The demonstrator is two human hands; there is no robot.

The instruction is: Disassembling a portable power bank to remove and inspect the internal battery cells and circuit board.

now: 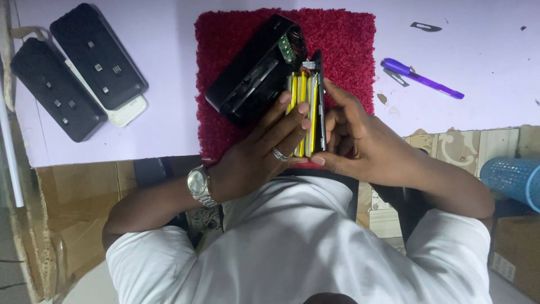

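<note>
Repair bench, opened power bank (256,70), spare power banks (79,70), scalpel blade (425,26)

A single head-worn view is aimed steeply down over the wearer's white-shirted chest, close to the hands. The pale counter (169,129) and red mat (349,39) are seen from directly above, with floor glimpsed beyond the edge.

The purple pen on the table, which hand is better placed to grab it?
Probably the right hand: the purple pen lies on its side of the red mat. The left hand is farther away, with its fingers pressed on the yellow battery pack.
</note>
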